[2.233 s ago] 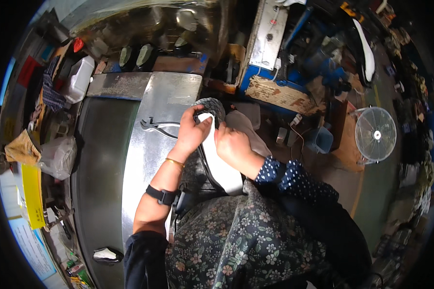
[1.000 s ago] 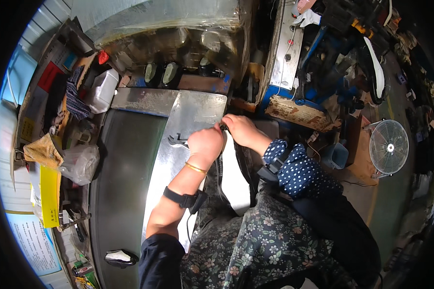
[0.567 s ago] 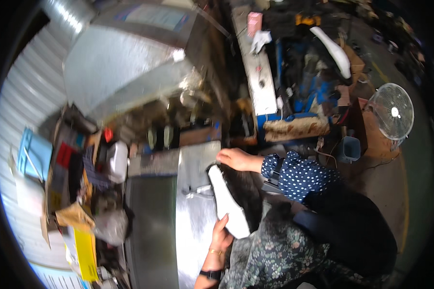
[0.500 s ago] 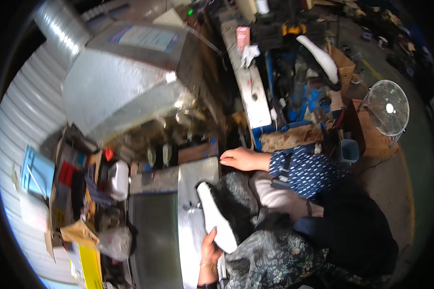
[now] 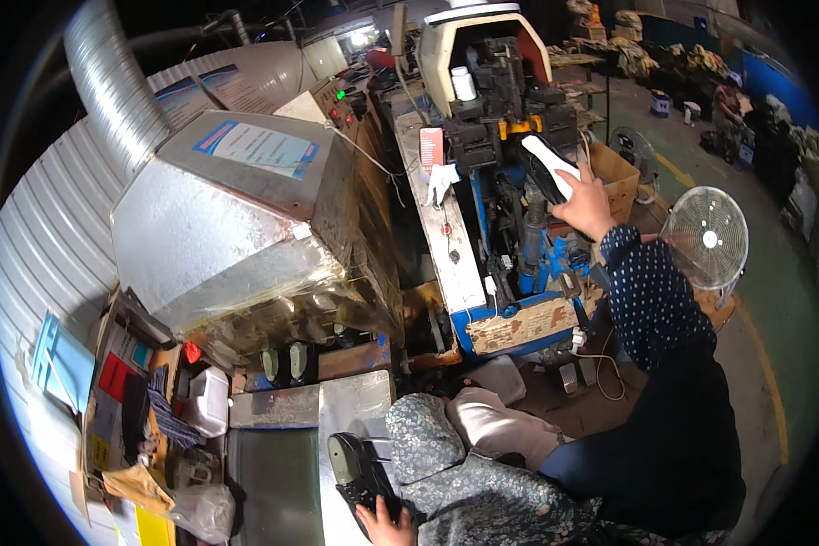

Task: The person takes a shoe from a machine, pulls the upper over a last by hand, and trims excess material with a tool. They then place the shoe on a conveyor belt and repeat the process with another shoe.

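My right hand [image 5: 589, 206] reaches out to the machine and grips a black shoe [image 5: 548, 166] with a white bottom, thumb on the white and fingers round the far edge. This shoe lies bottom up at the front of the machine. Low in the view, my left hand [image 5: 387, 525] has its fingers on another black shoe [image 5: 362, 469]. An olive-green top, like that of a shoe last, shows at its far end. That shoe rests on the bare metal plate [image 5: 346, 400] beside my flowered clothing. The palm side of my left hand is hidden.
A metal hood [image 5: 218, 200] stands ahead on the left, with two olive-topped shoes [image 5: 284, 363] under its edge. The blue-framed machine [image 5: 505, 323] and a white ledge [image 5: 455, 250] stand ahead right. A fan [image 5: 708, 238] is at right, a cluttered shelf [image 5: 109, 400] at left.
My right hand has moved from the metal plate's far edge to the white-bottomed shoe on the machine. Under my left hand, an olive top now shows where a white bottom was. The view has tilted up.
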`<state>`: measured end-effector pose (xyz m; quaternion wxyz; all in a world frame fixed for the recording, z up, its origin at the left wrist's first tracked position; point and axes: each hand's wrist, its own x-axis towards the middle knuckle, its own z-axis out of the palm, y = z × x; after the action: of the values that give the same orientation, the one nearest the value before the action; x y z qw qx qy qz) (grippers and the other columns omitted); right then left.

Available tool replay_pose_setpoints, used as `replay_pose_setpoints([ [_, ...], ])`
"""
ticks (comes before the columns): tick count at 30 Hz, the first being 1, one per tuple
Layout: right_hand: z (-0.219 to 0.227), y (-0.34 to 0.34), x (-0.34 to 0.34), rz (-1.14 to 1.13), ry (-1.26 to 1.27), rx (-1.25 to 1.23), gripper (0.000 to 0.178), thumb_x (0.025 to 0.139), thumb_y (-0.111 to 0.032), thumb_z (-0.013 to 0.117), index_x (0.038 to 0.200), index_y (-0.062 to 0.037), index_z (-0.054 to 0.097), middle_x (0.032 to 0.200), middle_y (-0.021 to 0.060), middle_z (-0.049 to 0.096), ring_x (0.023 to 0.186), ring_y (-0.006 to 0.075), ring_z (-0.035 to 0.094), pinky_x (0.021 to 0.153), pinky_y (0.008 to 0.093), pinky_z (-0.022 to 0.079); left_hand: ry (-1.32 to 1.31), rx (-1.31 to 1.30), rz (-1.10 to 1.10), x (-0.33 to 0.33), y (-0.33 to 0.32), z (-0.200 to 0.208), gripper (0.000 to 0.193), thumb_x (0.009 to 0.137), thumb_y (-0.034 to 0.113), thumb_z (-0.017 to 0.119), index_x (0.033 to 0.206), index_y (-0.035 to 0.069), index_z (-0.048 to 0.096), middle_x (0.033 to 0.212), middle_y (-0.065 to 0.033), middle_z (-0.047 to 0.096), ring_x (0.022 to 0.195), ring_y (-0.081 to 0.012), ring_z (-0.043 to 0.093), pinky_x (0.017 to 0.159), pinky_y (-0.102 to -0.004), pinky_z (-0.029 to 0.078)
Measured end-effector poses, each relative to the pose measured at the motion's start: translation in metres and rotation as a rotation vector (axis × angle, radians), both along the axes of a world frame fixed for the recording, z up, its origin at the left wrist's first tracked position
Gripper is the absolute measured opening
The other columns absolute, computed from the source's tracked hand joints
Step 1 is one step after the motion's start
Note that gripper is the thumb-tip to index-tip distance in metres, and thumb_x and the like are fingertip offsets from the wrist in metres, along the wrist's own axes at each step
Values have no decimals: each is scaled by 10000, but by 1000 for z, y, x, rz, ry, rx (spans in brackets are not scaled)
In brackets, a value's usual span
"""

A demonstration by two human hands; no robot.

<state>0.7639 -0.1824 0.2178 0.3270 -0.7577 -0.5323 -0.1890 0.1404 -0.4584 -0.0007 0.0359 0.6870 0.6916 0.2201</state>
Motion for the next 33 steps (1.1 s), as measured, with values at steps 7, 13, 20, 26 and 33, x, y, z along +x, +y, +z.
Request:
replay_pose_setpoints([
  [7, -53, -80, -145, 704, 478, 236, 939, 575, -182, 869, 1414, -34, 474, 1540, 218, 342, 1405, 353, 368, 1149, 424, 311, -974, -299, -214, 70, 78, 75, 428, 971, 95, 617, 1355, -57, 507, 1307, -168, 606, 1217, -221, 573, 1052, -334, 431],
  [13, -78, -154, -301, 1379, 640, -132, 1104, 750, -350, 855, 1546, -3, 174, 1612, 205, 187, 1481, 299, 240, 1184, 429, 245, -1805, 10, -28, 108, 136, 137, 615, 1033, 532, 347, 1417, 64, 453, 1360, -90, 561, 1223, -236, 550, 1055, -379, 438],
  [20, -104, -134, -300, 1576, 1398, -1126, 756, 927, -288, 700, 1508, 2, 313, 1477, 155, 443, 1355, 222, 443, 1107, 376, 372, -527, -540, -377, 57, 78, 140, 585, 853, 472, 726, 1161, -11, 609, 1026, -165, 680, 944, -225, 660, 841, -343, 516],
  [26, -152, -186, -292, 922, 2408, -1146, 499, 976, -198, 502, 1415, 28, 436, 1434, 190, 487, 1321, 345, 487, 1077, 510, 422, -589, 18, -205, -3, 38, 77, 533, 861, 236, 756, 1290, -12, 562, 1273, -220, 603, 1196, -365, 574, 1024, -425, 448],
  [33, -142, -8, -403, 967, 2099, -290, 376, 935, -137, 639, 1280, -18, 547, 1268, 115, 611, 1134, 235, 599, 1017, 430, 474, -725, 65, 415, -67, 24, 42, 322, 920, 138, 657, 1205, -3, 606, 1197, -180, 648, 1150, -323, 599, 1004, -397, 451],
])
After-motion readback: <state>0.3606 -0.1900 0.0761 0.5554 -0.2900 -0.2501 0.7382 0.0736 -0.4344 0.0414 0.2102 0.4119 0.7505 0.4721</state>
